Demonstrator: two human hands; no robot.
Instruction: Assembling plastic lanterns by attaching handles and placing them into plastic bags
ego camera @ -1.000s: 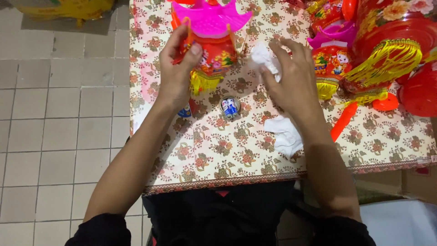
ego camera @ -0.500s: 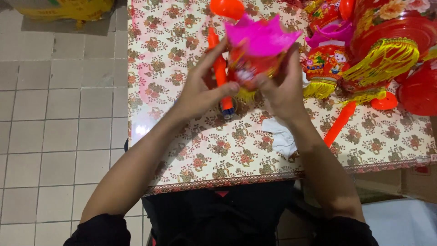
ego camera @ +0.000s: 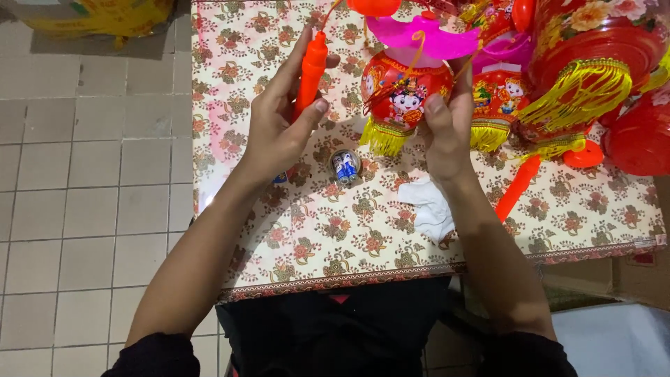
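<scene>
White crumpled tissue point(ego camera: 431, 208) lies nearest on floral-cloth table point(ego camera: 314, 237); small pair of blue-white batteries point(ego camera: 344, 166) beyond, between hands. Left hand point(ego camera: 283, 126) closed round orange plastic handle stick point(ego camera: 310, 70), thumb pressing side. Right hand point(ego camera: 447, 129) curled on red round plastic lantern with yellow fringe point(ego camera: 401, 94), lifted just above table. Advice: keep lantern steady, handle upright, cord untangled. More red lanterns point(ego camera: 586, 56) farther right.
</scene>
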